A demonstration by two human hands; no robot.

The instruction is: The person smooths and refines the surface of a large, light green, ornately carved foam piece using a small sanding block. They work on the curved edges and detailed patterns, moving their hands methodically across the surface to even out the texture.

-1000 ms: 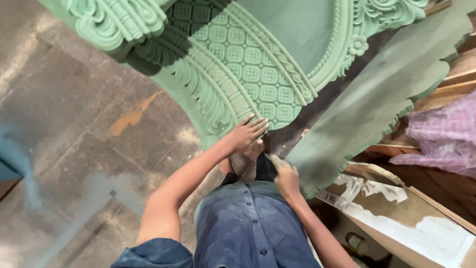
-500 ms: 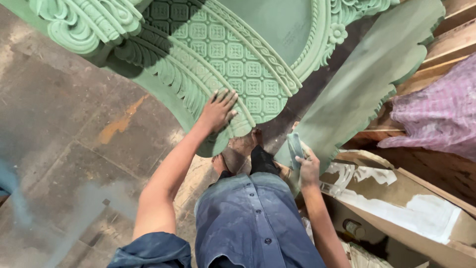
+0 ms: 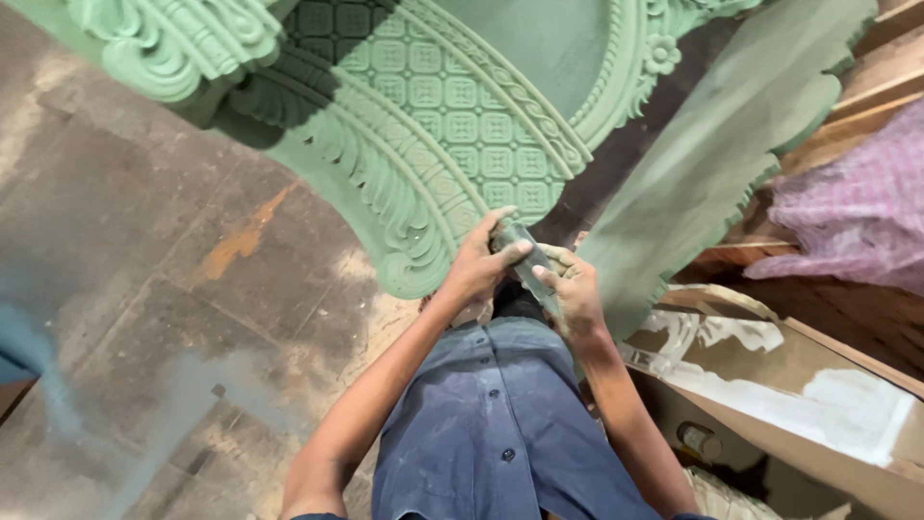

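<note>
— Both hands have come together since half a second back: the left hand [image 3: 476, 265] was flat on the green carving [image 3: 433, 125], and now it's off it and up against the right hand [image 3: 576, 289], sharing a folded grey sheet [image 3: 525, 262]

— How's the grip?

— Left fingers curled over the sheet's top end, thumb across it. Right fingers closed along its lower edge. I read it as sandpaper, though I can't tell for sure. It sits between the two hands, just below the scroll [image 3: 414, 270] at the carving's bottom corner

— What worries you?

— Nothing steadies the carving now, I'd say. If I lean in hard, it could shift on the floor [image 3: 144, 250]. The sheet is pinched at its ends only, so it may slip or tear. The loose panel [image 3: 712, 183] stands just beside my right arm, and an elbow could knock it
</note>
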